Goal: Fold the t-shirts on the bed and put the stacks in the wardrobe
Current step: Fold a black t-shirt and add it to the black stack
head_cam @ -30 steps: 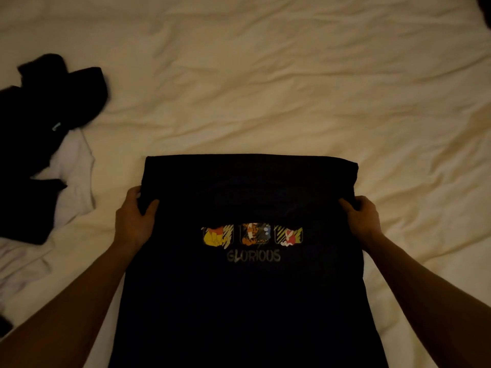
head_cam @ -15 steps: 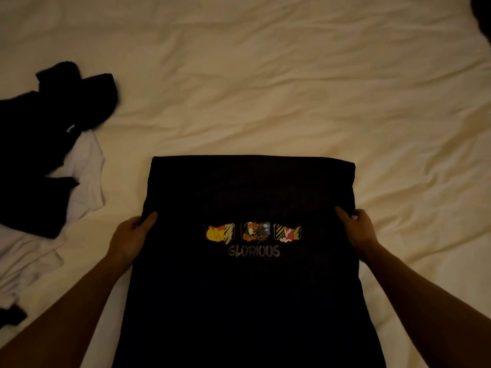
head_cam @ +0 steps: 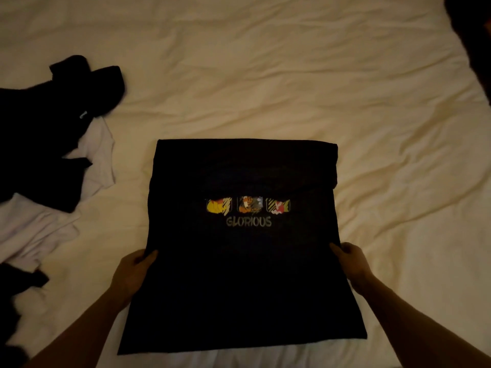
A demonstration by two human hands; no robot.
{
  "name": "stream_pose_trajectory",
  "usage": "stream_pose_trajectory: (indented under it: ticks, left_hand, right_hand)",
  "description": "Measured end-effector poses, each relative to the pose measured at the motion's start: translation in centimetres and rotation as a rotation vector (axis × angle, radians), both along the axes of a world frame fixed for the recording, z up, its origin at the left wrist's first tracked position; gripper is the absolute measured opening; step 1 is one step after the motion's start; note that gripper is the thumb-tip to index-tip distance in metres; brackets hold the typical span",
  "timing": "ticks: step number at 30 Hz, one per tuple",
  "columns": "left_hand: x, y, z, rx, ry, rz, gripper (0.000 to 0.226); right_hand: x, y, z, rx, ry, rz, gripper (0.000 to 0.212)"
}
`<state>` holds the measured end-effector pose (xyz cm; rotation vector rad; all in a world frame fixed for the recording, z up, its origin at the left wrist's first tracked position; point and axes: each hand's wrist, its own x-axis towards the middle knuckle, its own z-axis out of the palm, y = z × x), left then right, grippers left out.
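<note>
Both hands are sliding down the black t-shirt's (head_cam: 239,274) side edges, now sitting below its GLORIOUS print (head_cam: 249,222) rather than level with it. The left hand (head_cam: 132,272) and right hand (head_cam: 350,264) are each pinching an edge. The shirt is lying flat on the bed (head_cam: 265,75). Unfolded dark and white clothes (head_cam: 50,144) are lying well apart at the left.
</note>
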<state>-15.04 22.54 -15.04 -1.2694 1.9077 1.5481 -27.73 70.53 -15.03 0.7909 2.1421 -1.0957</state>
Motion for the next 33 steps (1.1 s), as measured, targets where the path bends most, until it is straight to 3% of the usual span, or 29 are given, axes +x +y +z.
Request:
stream_pose_trajectory:
  ticks: [4, 7, 11, 14, 17, 21, 27, 31, 33]
  left_hand:
    - [3.8, 1.6, 1.3, 0.019, -0.021, -0.046, 0.018]
    - [6.3, 2.2, 1.5, 0.017, -0.019, -0.09, 0.025]
    - [8.2, 2.2, 1.6, -0.035, -0.029, -0.103, 0.026]
    - [9.6, 2.3, 1.7, -0.038, -0.015, -0.077, 0.024]
    - [11.9, 2.3, 1.7, -0.025, -0.003, -0.063, 0.019]
    - [14.5, 2.3, 2.0, -0.005, 0.006, -0.043, 0.009]
    - [15.9, 2.4, 2.8, -0.162, 0.041, -0.103, 0.022]
    - [17.1, 2.3, 3.0, -0.274, 0.064, -0.218, 0.031]
    - [17.2, 1.9, 2.6, -0.315, 0.005, -0.306, 0.037]
  right_hand:
    - [3.3, 0.1, 0.4, 0.002, -0.048, 0.079, 0.03]
    - [5.3, -0.2, 0.5, 0.165, 0.017, 0.206, 0.025]
    - [6.9, 0.0, 1.0, 0.323, 0.099, 0.125, 0.019]
    - [7.9, 1.0, 1.5, 0.226, 0.103, 0.025, 0.018]
    - [10.1, 2.1, 1.4, 0.084, 0.01, 0.071, 0.027]
    - [13.9, 3.1, 0.9, 0.122, 0.048, 0.065, 0.025]
    - [17.1, 4.4, 2.2, 0.123, 0.122, -0.115, 0.023]
    - [17.8, 5.2, 3.0, 0.16, 0.2, -0.14, 0.024]
    - [17.9, 5.2, 2.9, 0.164, 0.141, -0.108, 0.025]
